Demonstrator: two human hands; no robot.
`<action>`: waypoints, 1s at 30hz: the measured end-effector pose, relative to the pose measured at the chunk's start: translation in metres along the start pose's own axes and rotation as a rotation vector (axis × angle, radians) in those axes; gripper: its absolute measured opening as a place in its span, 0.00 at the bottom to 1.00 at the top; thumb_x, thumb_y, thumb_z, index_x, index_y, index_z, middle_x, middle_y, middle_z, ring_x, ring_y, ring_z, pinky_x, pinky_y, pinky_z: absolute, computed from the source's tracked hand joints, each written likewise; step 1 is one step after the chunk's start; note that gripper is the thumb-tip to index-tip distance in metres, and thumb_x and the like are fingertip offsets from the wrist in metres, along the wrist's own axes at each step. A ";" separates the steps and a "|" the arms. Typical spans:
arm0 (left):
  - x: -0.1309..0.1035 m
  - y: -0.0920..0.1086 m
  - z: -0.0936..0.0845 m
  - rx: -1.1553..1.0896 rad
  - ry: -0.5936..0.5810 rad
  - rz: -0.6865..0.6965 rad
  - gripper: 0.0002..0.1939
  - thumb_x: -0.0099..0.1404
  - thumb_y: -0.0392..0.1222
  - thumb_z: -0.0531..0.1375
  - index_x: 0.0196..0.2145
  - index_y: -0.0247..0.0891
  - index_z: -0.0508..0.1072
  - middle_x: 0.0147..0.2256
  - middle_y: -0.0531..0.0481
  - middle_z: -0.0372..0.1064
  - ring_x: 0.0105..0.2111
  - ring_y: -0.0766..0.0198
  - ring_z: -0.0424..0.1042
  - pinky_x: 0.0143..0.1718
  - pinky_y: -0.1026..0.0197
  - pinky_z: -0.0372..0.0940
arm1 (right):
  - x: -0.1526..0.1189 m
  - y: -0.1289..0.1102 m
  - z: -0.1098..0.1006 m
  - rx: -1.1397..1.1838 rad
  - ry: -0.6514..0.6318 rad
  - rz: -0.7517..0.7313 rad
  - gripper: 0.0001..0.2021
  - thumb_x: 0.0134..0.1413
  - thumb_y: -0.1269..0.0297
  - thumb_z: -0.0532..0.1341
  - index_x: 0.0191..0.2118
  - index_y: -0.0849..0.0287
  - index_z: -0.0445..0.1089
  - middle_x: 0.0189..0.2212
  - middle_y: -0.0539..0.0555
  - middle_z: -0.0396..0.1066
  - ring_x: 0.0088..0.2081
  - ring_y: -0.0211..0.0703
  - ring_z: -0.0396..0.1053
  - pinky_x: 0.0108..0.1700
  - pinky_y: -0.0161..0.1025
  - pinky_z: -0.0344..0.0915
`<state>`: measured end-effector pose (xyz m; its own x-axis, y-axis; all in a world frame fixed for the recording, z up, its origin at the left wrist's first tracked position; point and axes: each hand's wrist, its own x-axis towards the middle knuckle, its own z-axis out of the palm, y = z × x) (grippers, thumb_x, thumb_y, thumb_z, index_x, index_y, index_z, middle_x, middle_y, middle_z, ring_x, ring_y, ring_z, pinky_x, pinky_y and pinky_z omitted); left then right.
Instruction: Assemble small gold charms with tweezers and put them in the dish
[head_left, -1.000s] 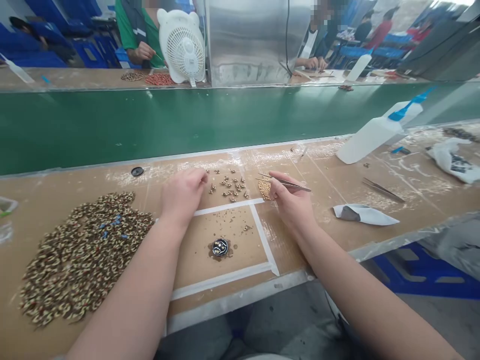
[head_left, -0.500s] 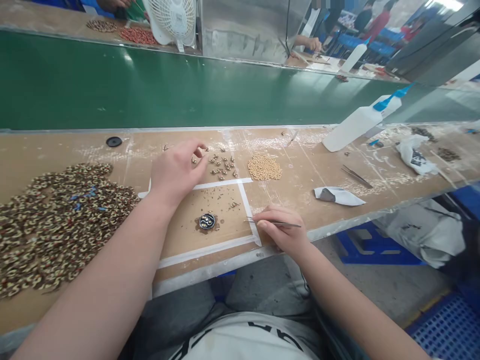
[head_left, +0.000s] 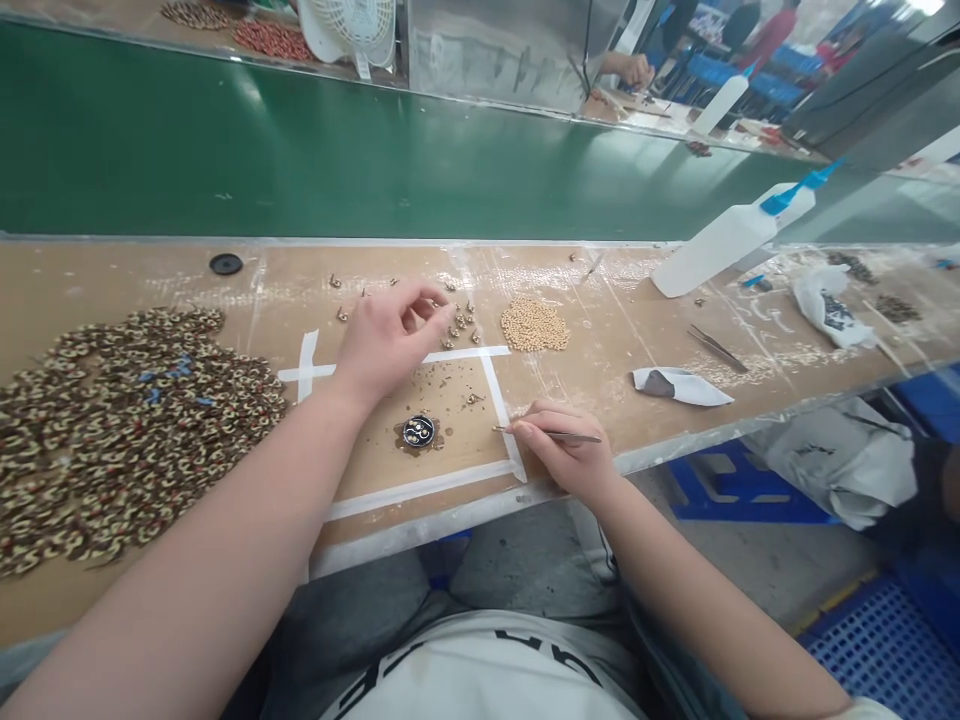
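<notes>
Steel-grey tweezers (head_left: 583, 438) clasped between thumb and fingers of the right hand (head_left: 566, 455), tips pointing left near a strip of white tape (head_left: 501, 410). Whether the tips pinch anything: too small to tell. Left hand (head_left: 390, 335) palm down, thumb and forefinger curled toward each other beside a scatter of small metallic pieces (head_left: 460, 322); cannot tell whether the fingertips grasp one.

Between the hands, inside the taped rectangle, lies a round black piece with white lines and small beads (head_left: 418, 432), on a damp-looking patch. Neither hand touches it.

Farther out: gold-coloured beads (head_left: 535, 325) heaped beyond the right hand; a large spread of brown-and-cream curved pieces (head_left: 127, 440) left of the left forearm, a few blue bits on top; a black disc (head_left: 226, 264) behind that spread. To the right, a white folded packet (head_left: 686, 387), second tweezers (head_left: 718, 348) and a blue-nozzled plastic bottle (head_left: 712, 252). Green belt (head_left: 300, 160) beyond.
</notes>
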<state>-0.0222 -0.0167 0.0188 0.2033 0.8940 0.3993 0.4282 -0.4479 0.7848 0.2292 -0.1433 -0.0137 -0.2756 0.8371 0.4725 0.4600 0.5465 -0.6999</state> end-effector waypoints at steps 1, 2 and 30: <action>0.001 0.001 0.001 -0.093 -0.063 -0.028 0.09 0.69 0.47 0.66 0.35 0.39 0.82 0.30 0.50 0.78 0.26 0.65 0.69 0.30 0.59 0.63 | 0.004 -0.001 0.000 0.015 0.018 0.001 0.12 0.73 0.66 0.63 0.35 0.58 0.81 0.26 0.52 0.75 0.27 0.39 0.72 0.30 0.38 0.67; 0.002 0.002 0.001 -0.181 -0.142 -0.058 0.11 0.70 0.47 0.65 0.33 0.39 0.81 0.29 0.49 0.77 0.26 0.65 0.68 0.30 0.60 0.63 | 0.010 -0.001 0.000 0.033 0.041 -0.007 0.12 0.74 0.66 0.63 0.36 0.58 0.81 0.27 0.52 0.76 0.27 0.39 0.72 0.30 0.38 0.67; 0.013 -0.016 0.006 -0.918 -0.182 -0.433 0.32 0.68 0.68 0.67 0.21 0.40 0.67 0.16 0.58 0.49 0.15 0.71 0.47 0.17 0.64 0.42 | 0.148 0.050 0.055 0.749 0.203 0.340 0.26 0.54 0.35 0.74 0.37 0.53 0.74 0.27 0.48 0.74 0.25 0.37 0.72 0.32 0.40 0.75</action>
<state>-0.0205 0.0020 0.0088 0.3543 0.9349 -0.0218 -0.3255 0.1451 0.9343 0.1648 0.0092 -0.0083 -0.0332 0.9774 0.2086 -0.2097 0.1973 -0.9577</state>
